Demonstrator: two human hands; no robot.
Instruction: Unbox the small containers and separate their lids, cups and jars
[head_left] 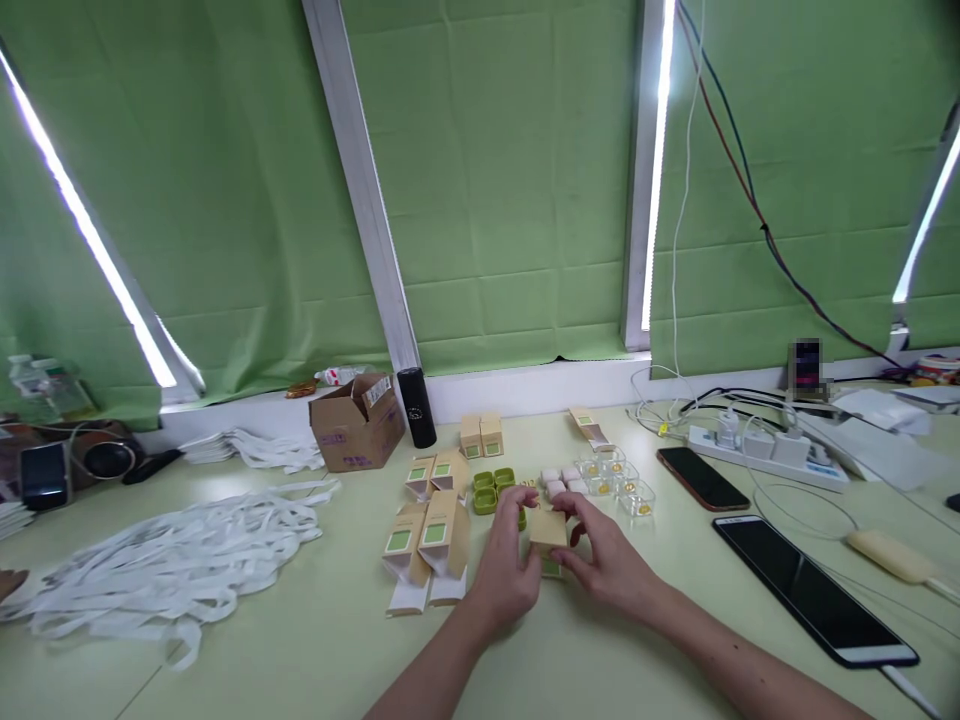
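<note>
From my end of the feed I see two bare hands at the lower centre of the frame; the left hand [510,565] and the right hand [611,555] are clamped on one small carton [549,528], which sits between them, slightly right of the middle; the left fingers bear on its left side, the right thumb and fingers pinch its right side, and its plain tan face is turned toward me.

Just beyond the left hand I have a cluster of green cups [485,500], partly covered by its fingers; to their right are pale pink blocks [564,484], then clear containers [615,480] with yellowish bits in them; left of the hands stand open cartons [444,532] with green labels and white flaps; two more tan cartons [481,437] stand side by side farther back.

Across the pale green table [300,650] I make out a heap of white straps [187,560] at the lower left, with part of another person's hand [11,582] at the left edge; a cardboard box [356,425] and a black cylinder [417,408] stand left of centre; two phones [817,592] and a white power strip [769,458] lie at the right.
</note>
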